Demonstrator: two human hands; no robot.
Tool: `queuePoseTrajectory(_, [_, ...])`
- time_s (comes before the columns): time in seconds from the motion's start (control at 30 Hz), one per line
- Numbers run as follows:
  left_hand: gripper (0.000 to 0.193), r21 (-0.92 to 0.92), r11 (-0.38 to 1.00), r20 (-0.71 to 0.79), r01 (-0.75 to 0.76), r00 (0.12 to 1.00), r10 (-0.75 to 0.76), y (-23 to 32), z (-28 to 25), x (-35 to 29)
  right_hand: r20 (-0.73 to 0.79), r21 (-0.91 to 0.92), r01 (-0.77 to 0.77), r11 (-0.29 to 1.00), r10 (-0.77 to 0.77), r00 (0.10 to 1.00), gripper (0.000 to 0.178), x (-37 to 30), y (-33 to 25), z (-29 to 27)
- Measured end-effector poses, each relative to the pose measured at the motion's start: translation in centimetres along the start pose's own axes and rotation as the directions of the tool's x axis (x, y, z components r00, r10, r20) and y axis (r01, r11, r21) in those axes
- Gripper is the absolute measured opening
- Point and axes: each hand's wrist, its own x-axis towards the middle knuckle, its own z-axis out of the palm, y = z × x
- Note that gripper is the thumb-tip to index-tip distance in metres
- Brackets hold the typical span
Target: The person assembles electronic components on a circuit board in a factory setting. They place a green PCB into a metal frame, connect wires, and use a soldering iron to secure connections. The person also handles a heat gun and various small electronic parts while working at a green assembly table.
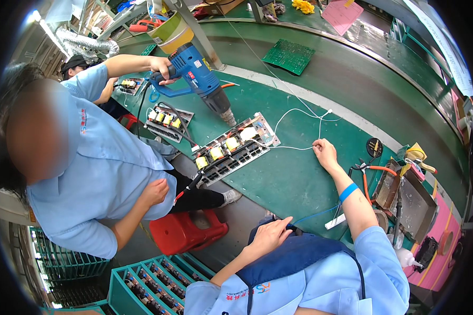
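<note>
The right hand (326,154) pinches a white cable (294,147), the left hand (269,236) rests loosely spread — apparently steadying it while a co-worker (105,147) aims a heat gun (198,74) at the circuit board (238,151) on the bench (294,181), the next move calling for fingers kept clear

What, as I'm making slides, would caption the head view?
Right hand pinching a white wire; co-worker aiming a blue heat gun at a circuit board.

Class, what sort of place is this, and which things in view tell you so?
Probably an electronics assembly workshop. A blue heat gun points down at a circuit board on a green workbench, and a slotted green rack stands nearby, holding rows of parts.
</note>
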Motion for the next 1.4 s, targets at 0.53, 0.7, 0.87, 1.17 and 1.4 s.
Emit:
queuePoseTrajectory(0.53, [0.038,0.004,1.0,-0.012,-0.015,1.0,0.015,-0.13,0.17,0.32,0.004,0.0,0.011,1.0,-0.011,1.0,0.01,0.05,0.25,0.01])
queuePoseTrajectory(0.7, [0.038,0.002,1.0,-0.013,-0.01,1.0,0.01,-0.25,0.29,0.23,0.003,0.003,0.009,1.0,-0.009,1.0,0.01,-0.01,-0.07,-0.08])
queuePoseTrajectory(0.87, [0.038,-0.001,1.0,-0.018,-0.01,1.0,0.01,-0.22,0.25,0.17,-0.003,0.003,0.009,1.0,-0.009,1.0,0.01,0.0,0.03,-0.05])
queuePoseTrajectory(1.17, [0.038,-0.004,1.0,-0.013,-0.001,1.0,0.001,-0.32,0.28,-0.14,-0.004,-0.015,0.033,0.999,-0.033,0.999,0.01,0.04,0.17,0.1])
queuePoseTrajectory(1.4, [0.039,-0.004,1.0,-0.02,-0.005,1.0,0.005,-0.36,0.35,-0.18,0.012,0.0,0.006,1.0,-0.006,1.0,0.01,0.03,0.02,-0.1])
